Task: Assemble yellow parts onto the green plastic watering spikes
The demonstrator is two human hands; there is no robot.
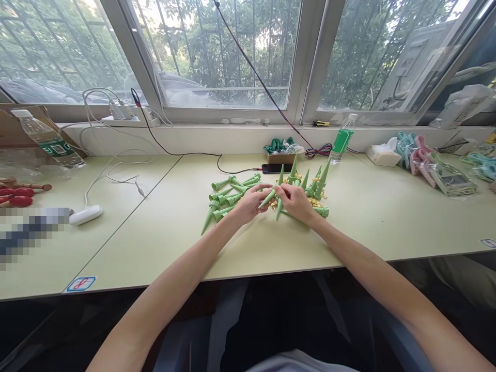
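Observation:
A green plastic watering spike [267, 198] is held between my two hands above the table, its pointed end slanting down to the left. My left hand [251, 204] curls its fingers around the spike from the left. From the other side, my right hand [296, 202] pinches its upper end; what lies under those fingers is hidden. To the left lies a pile of green spikes [220, 199]. Beyond my right hand, several green spikes [293, 170] stand point up among small yellow valve pieces [318, 202]. One more spike [321, 211] lies flat beside my right wrist.
Behind the spikes are a black phone [277, 168] on a cable and a small cardboard box [284, 157]. A water bottle [343, 139] and tissue pack [383, 154] stand back right. A white device [86, 214] and another bottle [50, 142] are left. The table edge [271, 275] runs below my forearms.

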